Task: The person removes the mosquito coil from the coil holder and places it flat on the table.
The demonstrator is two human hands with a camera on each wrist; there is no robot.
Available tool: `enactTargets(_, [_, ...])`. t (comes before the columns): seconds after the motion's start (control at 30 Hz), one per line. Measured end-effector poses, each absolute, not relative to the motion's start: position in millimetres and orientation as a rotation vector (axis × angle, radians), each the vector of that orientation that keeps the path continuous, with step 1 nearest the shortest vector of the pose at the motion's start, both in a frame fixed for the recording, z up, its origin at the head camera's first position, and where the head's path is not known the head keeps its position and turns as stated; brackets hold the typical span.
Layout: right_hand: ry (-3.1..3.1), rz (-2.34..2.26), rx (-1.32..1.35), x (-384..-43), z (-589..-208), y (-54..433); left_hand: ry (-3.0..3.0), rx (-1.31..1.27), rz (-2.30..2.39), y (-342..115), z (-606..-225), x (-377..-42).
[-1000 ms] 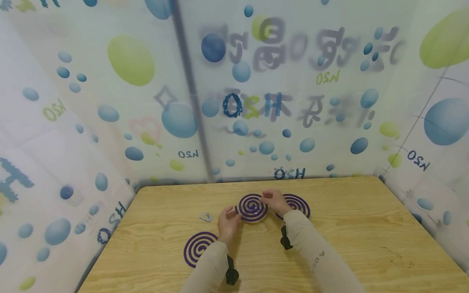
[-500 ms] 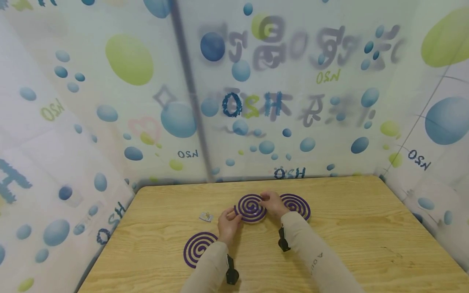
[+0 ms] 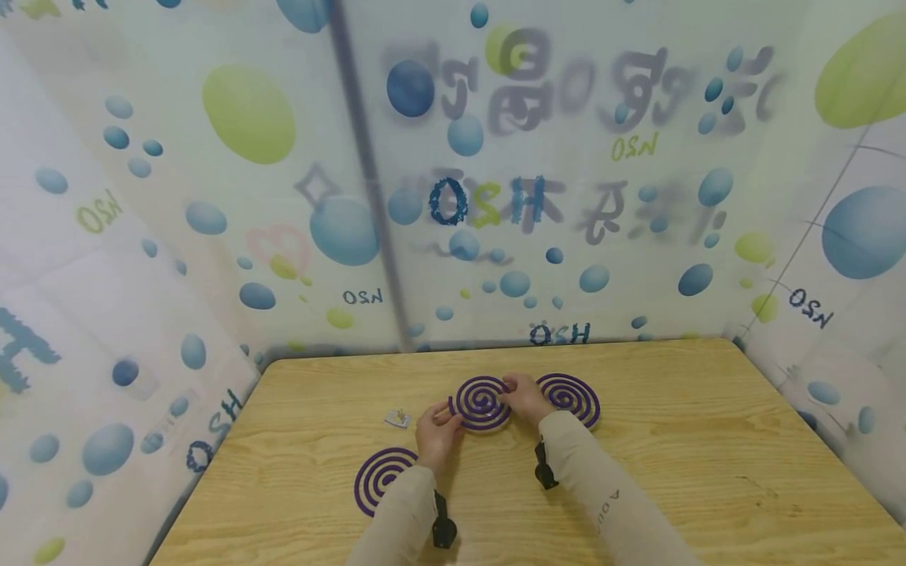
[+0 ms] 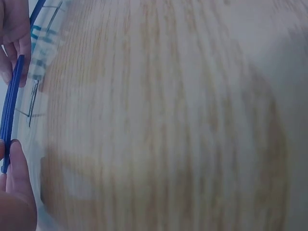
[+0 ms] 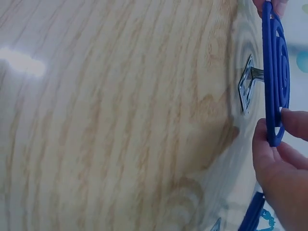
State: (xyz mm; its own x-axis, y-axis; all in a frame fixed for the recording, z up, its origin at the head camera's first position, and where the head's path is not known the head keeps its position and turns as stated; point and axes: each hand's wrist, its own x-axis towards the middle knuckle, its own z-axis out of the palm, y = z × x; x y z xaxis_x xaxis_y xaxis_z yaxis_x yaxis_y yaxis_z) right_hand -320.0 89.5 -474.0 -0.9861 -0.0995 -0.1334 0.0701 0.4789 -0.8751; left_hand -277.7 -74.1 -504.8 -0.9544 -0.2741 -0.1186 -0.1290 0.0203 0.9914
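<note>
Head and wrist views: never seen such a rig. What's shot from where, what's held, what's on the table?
No robot here: a person works bare-handed. One camera sits on the head, looking forward and down; each wrist wears another, watching that hand's work. The left hand and right hand pinch opposite edges of a purple spiral, bluer in the wrist views. A metal stand shows beneath it; whether they are joined, I can't tell. On the wooden table are a second spiral to the right, a third spiral nearer on the left, and a small metal piece.
</note>
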Motion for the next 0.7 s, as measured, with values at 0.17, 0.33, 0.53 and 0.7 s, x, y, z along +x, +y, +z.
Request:
enactTargets(0.17, [2.601,-1.509,-0.114,-345,-510,96,-2.151,0.424,-2.088,-74,-503,-276])
enactTargets(0.33, [2.631,-1.506,-0.308,-394,-588,109,-2.128,0.438,-2.079,-75,-503,-276])
enactTargets(0.53, [2.543,-1.578,-0.178,-367,-544,99,-2.071,0.367,-2.096,-79,-517,-284])
enactTargets(0.7, [2.529,-1.58,-0.108,-322,-483,89,-2.121,0.457,-2.088,-76,-505,-279])
